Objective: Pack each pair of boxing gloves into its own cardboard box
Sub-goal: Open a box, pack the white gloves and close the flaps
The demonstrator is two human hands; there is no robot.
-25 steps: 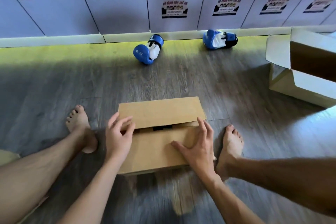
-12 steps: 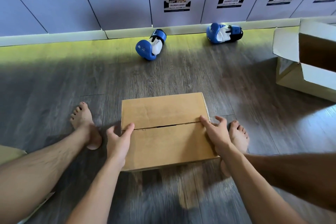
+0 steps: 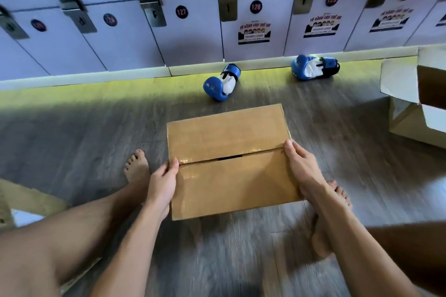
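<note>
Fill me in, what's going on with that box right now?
A seated person grips the closed cardboard box by its sides, left hand on one edge, right hand on the other. Its flaps meet with a small gap at the seam. Two blue boxing gloves lie loose on the floor by the lockers, and an open box waits at the right.

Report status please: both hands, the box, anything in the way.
Left hand and right hand grip the cardboard box at its side edges. Flaps shut, small gap at seam. Two blue gloves lie by the lockers, not in the way.
</note>
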